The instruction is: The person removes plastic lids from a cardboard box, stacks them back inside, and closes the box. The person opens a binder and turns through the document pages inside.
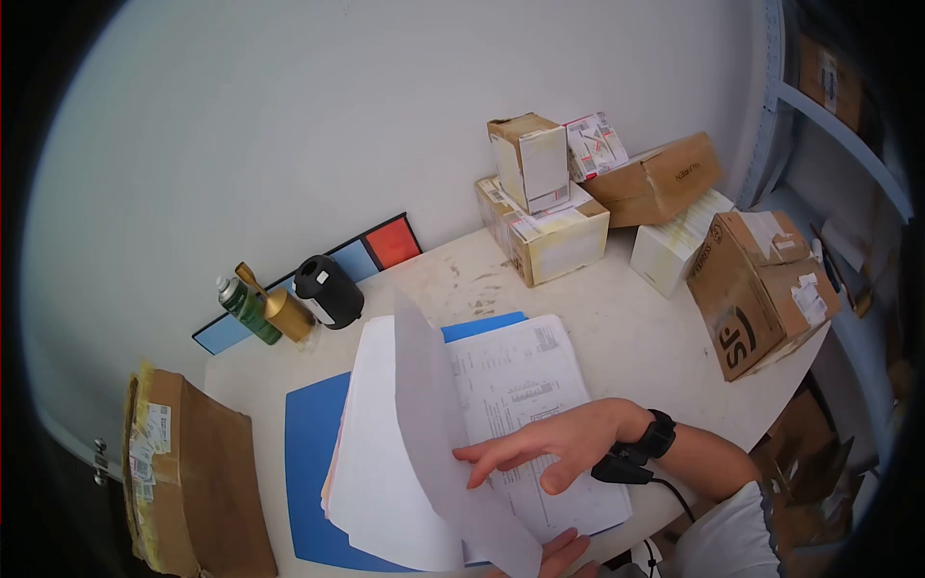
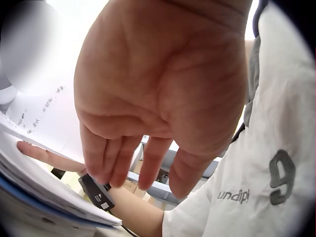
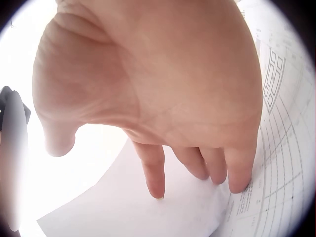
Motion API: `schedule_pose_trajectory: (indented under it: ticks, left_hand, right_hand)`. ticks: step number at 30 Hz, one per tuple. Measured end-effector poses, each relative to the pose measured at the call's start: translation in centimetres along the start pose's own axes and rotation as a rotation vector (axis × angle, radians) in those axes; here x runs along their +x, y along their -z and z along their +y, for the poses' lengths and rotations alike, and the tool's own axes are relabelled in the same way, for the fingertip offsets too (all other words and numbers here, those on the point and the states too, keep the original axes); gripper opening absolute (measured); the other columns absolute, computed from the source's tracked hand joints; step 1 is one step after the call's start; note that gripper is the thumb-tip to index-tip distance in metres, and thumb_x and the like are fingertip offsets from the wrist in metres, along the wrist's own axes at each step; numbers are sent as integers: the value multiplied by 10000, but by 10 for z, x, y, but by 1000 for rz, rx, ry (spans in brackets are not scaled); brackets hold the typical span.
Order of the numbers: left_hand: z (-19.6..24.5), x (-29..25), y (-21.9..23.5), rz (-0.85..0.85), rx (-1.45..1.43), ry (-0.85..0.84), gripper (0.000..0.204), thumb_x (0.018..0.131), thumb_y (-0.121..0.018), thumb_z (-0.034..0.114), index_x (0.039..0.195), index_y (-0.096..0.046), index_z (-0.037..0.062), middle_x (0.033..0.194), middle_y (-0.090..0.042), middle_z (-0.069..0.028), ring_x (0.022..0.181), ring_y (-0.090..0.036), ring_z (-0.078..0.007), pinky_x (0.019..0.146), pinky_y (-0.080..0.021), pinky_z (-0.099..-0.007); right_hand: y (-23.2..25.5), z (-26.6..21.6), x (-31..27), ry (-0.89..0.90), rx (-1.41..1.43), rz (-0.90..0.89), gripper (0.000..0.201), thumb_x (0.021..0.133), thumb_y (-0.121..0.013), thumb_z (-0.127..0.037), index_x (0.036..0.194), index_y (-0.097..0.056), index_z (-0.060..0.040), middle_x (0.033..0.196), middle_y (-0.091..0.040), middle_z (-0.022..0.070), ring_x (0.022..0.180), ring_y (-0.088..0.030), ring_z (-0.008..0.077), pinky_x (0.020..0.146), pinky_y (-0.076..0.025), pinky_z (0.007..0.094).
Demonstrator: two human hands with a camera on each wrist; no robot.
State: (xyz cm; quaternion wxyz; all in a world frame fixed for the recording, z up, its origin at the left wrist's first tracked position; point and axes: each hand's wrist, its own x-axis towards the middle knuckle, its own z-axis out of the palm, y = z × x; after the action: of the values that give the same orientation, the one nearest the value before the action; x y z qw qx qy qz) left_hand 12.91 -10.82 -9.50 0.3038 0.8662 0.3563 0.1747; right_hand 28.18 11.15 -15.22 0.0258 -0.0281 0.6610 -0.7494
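A thick stack of papers (image 1: 385,433) lies spread on a blue folder (image 1: 313,462). One sheet (image 1: 429,414) stands half turned between the left pile and the printed pages (image 1: 511,385) on the right. Against that sheet rest the extended fingers of the right hand (image 1: 554,443); in the right wrist view this hand (image 3: 153,89) has its fingertips on white paper (image 3: 143,207). The left hand (image 1: 564,556) is at the bottom edge beside the sheet's lower corner; the left wrist view shows its palm (image 2: 158,84) with fingers loosely extended, holding nothing.
Cardboard boxes (image 1: 568,246) are piled at the back right, with a larger brown box (image 1: 761,299) nearer. A black container (image 1: 329,292), a gold cup (image 1: 288,315) and a green spray can (image 1: 249,310) stand by the wall. Another carton (image 1: 198,472) is at left.
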Motion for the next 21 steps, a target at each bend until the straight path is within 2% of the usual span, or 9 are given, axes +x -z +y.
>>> schedule_pose_trajectory:
  ticks: [3,7,10,13,15,16,18,20,21]
  left_hand:
    - [19,0,6,109,103,-46,472,813,-721,114,1267,-617,38,1492,-462,-240,1420,-430,-455,1110,-431,-568]
    - [15,-3,-13,66,107,-124,540,802,-743,156,1313,-599,55,1534,-424,-249,1431,-382,-505,1127,-336,-696]
    - [-5,2,-33,116,384,262,680,790,-784,270,1395,-554,62,1579,-369,-240,1483,-276,-512,1116,-250,-766]
    - [-14,0,-22,252,555,538,754,788,-805,345,1433,-531,66,1610,-321,-235,1502,-218,-523,1097,-191,-812]
    - [-21,-2,-9,250,571,607,764,785,-808,360,1435,-531,69,1601,-333,-235,1500,-217,-526,1091,-176,-822]
    - [-23,-2,-6,260,590,678,774,782,-810,374,1437,-530,73,1593,-345,-236,1499,-215,-530,1084,-161,-833]
    - [-23,-1,-7,259,565,611,788,763,-827,376,1431,-538,74,1588,-354,-232,1500,-225,-516,1093,-162,-825]
    - [-21,0,-10,267,532,555,802,743,-843,377,1424,-545,76,1583,-363,-229,1501,-236,-501,1101,-163,-818]
    - [-21,1,-9,193,503,487,808,722,-859,367,1411,-554,74,1565,-391,-225,1487,-268,-492,1121,-168,-795]
  right_hand:
    - [-2,-1,10,-11,-56,15,878,862,-711,-648,1500,-479,-92,1703,-164,207,1585,-148,344,1249,-230,466]
    - [-1,1,28,14,-50,5,792,876,-724,-567,1472,-516,-89,1686,-222,210,1583,-162,338,1256,-219,466]
    - [-3,1,31,149,-130,-17,778,928,-621,-670,1427,-547,-77,1656,-301,207,1554,-253,347,1223,-303,456]
    - [-11,-22,23,282,157,-16,668,955,-654,-575,1377,-584,-62,1565,-458,178,1481,-398,309,1202,-346,449]
    - [-3,-40,15,147,-56,186,484,959,-715,-336,1337,-614,-51,1510,-528,161,1439,-467,297,1212,-343,435]
    - [1,-47,11,83,-197,330,359,968,-703,-211,1272,-643,-30,1397,-619,139,1343,-554,259,1145,-421,399]
    - [18,-48,6,-140,-537,592,335,963,-710,-233,1218,-667,-20,1342,-648,137,1274,-590,247,1070,-472,368]
    - [44,-18,-1,-145,-727,832,356,946,-711,-303,1138,-681,-4,1235,-661,188,1157,-623,300,956,-502,387]
    - [55,-6,-5,-145,-732,820,356,946,-711,-303,1138,-681,-4,1235,-661,188,1157,-623,300,956,-502,387]
